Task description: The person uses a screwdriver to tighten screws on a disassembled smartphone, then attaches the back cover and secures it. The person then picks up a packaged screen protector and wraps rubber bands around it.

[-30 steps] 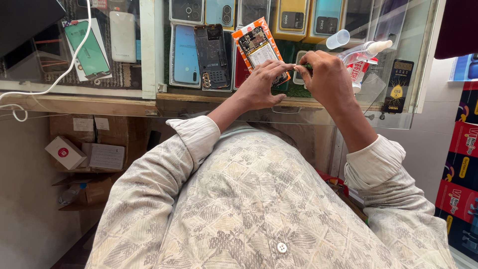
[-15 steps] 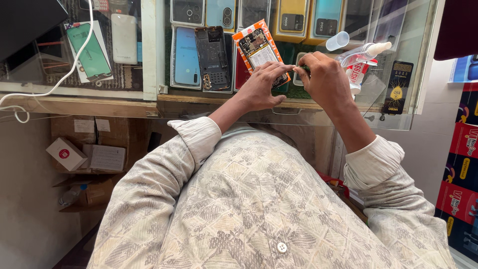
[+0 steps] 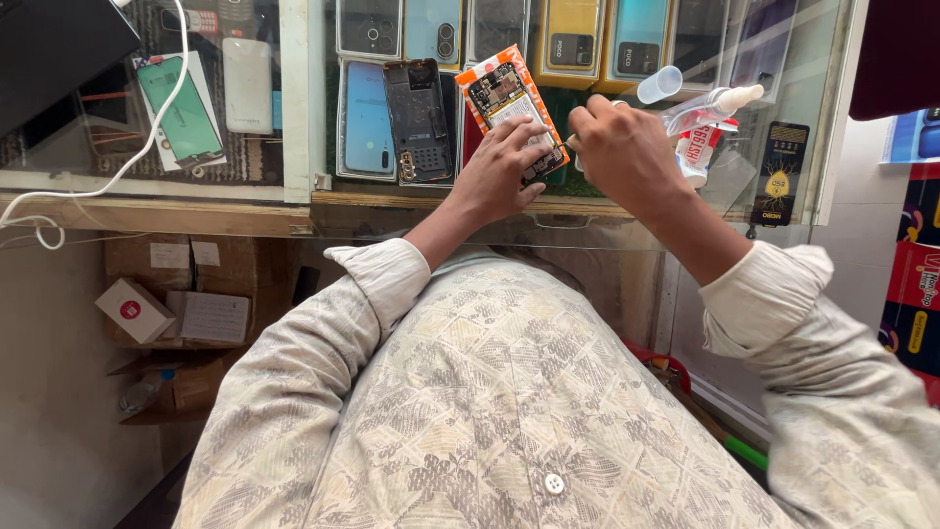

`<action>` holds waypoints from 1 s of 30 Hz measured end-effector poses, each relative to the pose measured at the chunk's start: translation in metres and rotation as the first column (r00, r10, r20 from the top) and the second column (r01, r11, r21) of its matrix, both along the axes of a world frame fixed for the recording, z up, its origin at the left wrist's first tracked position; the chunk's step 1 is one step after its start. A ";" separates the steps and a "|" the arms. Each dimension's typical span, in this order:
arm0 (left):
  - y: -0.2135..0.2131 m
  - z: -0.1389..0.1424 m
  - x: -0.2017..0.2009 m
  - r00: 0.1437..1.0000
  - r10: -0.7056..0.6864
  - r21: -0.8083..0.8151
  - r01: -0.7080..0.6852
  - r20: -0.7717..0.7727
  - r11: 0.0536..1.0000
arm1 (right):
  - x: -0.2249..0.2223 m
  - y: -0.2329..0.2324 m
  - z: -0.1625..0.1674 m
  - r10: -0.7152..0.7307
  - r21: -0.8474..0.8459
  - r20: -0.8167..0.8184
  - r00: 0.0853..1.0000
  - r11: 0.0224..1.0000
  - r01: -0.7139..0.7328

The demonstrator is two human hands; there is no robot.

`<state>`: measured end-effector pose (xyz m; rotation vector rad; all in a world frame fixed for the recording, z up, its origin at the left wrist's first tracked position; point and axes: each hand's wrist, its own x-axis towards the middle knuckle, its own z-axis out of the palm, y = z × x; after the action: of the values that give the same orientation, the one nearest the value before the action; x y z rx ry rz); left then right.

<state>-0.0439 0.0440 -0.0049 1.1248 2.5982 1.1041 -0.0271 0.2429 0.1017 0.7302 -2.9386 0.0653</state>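
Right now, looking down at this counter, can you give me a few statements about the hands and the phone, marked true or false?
1. The left hand presses on an opened phone with an orange rim. True.
2. The right hand is empty. False: it grips a thin tool whose tip meets the phone's edge.
3. A dark phone frame lies left of the orange-rimmed phone. True.
4. The small white-capped bottle lies left of both hands. False: it lies beyond the right hand, to the right.
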 end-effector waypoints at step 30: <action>0.000 -0.015 0.001 0.989 -0.067 -0.059 0.060 -0.134 0.996 | -0.005 0.001 -0.001 -0.143 0.154 0.152 0.978 0.981 0.119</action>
<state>-0.0428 0.0442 -0.0202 1.3036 2.6540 0.9698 -0.0323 0.2438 0.1007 0.5709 -3.1668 -0.1050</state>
